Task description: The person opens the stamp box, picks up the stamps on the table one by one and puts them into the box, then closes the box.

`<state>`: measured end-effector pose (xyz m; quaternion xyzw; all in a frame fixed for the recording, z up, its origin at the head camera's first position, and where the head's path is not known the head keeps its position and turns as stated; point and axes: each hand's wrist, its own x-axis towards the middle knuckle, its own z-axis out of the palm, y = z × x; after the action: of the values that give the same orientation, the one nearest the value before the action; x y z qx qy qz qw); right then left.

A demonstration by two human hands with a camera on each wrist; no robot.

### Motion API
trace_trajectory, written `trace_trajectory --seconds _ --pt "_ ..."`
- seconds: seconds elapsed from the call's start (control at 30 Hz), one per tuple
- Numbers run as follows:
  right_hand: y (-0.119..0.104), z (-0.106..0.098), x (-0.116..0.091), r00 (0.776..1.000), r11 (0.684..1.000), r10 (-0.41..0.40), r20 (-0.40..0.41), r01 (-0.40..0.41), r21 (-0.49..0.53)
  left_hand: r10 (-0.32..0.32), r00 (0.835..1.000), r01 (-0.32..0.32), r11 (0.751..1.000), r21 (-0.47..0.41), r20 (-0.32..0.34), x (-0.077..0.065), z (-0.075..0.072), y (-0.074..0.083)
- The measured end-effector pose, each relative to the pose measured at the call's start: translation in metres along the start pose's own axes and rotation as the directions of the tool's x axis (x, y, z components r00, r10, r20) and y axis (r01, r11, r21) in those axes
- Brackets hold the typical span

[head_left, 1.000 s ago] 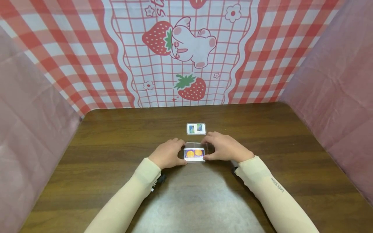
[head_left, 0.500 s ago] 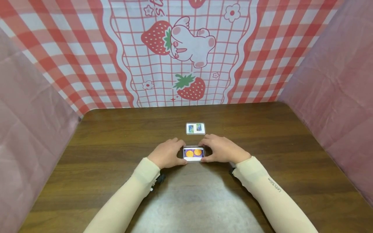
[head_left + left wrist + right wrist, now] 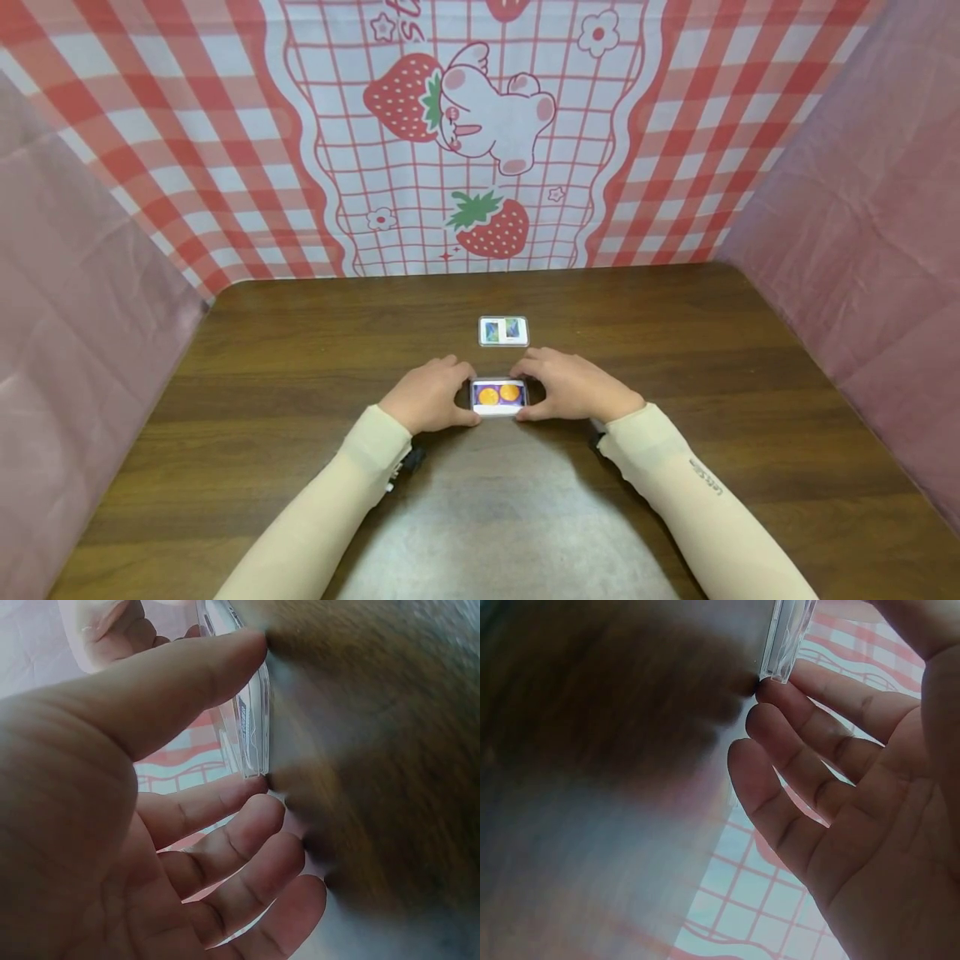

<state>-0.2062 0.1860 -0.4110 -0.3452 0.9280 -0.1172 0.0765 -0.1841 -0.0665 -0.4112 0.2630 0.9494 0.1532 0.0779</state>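
A flat clear plastic case lies on the table between the two hands. Through its top shows a card with two orange-yellow discs on purple and a white strip below. My left hand grips the case's left end, thumb at the near corner and forefinger at the far one. At the opposite end, my right hand holds it the same way. The left wrist view shows the edge of the case between thumb and forefinger, layered and close to the tabletop. In the right wrist view only a corner of the case appears, by the fingertips.
Just beyond the hands lies a second clear case with two blue-green pictures on white. The brown wooden table ends at a strawberry-print cloth behind. Pink cloth hangs on both sides.
A second ago a clear cover stood out beyond the card's far edge; now it sits flush over the card. My right hand has shifted slightly left with it. The left hand has hardly moved.
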Motion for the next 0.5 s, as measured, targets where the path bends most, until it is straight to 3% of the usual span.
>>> trace_trajectory --seconds 0.5 --pt "0.0021 0.0012 0.0003 1.000 1.000 -0.021 0.004 0.021 -0.019 -0.009 1.000 0.009 1.000 -0.005 0.008 0.0009 -0.0003 0.0005"
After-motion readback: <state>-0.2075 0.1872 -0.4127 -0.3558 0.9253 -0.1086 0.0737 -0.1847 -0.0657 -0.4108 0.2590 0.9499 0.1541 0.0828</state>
